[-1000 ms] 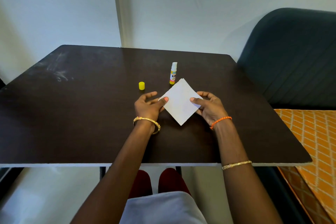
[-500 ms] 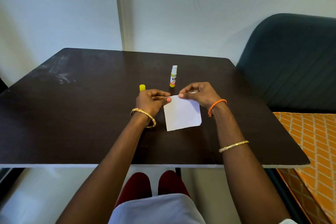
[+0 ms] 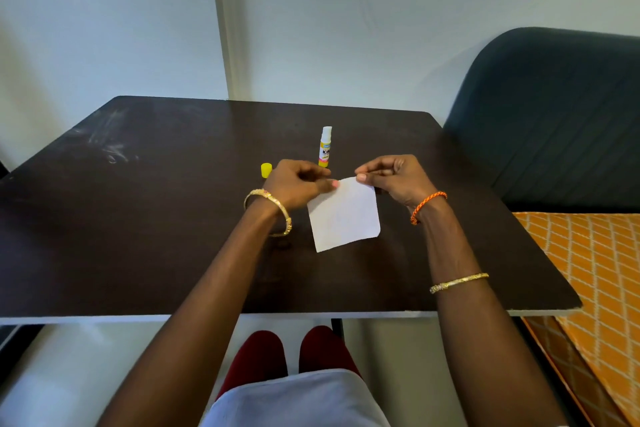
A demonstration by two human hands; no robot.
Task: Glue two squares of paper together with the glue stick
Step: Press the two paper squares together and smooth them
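Gold bangle on left wrist; orange thread band and gold bracelet on right.

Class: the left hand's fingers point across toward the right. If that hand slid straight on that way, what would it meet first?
Probably the right hand, which pinches the other top corner of the white paper that the left hand grips; depth between them is hard to judge.

Both hands pinching paper (top corners)

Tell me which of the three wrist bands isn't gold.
The braided orange band at the wrist of the right hand. The bangle by the left hand and the one further up the right forearm are gold.
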